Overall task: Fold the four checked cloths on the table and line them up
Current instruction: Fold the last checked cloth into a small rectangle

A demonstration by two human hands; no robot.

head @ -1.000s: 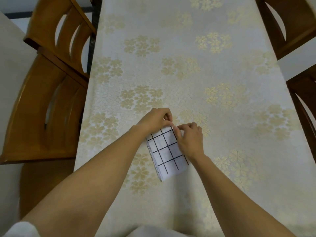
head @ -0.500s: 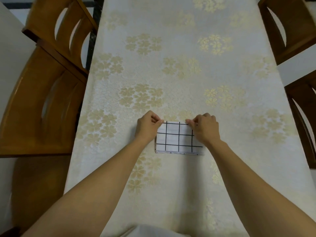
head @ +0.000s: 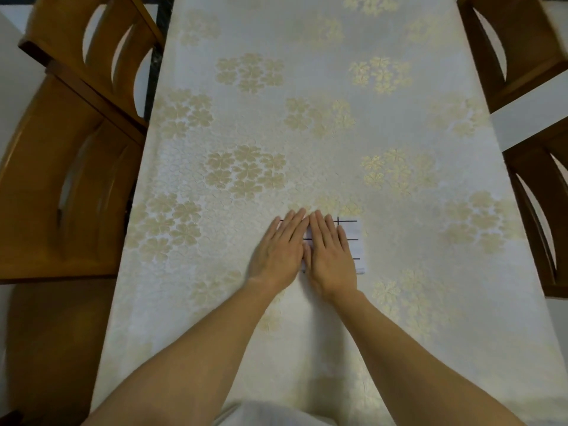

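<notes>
Your fingers [head: 323, 226] lie straight and flat, gripping nothing, as your left hand [head: 278, 247] and right hand [head: 331, 255] press side by side on the folded checked cloth [head: 355, 241], white with a dark grid. It rests toward your end of a cream tablecloth [head: 307, 124] patterned with pale gold flower clusters. Wooden chairs [head: 61, 195] flank both long sides, two on each.

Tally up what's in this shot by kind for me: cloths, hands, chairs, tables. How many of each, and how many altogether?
Checked cloth: 1 in view, folded
Hands: 2, the left hand and the right hand, both flat on the cloth
Wooden chairs: 4
Table with a flowered covering: 1
Total: 8
</notes>
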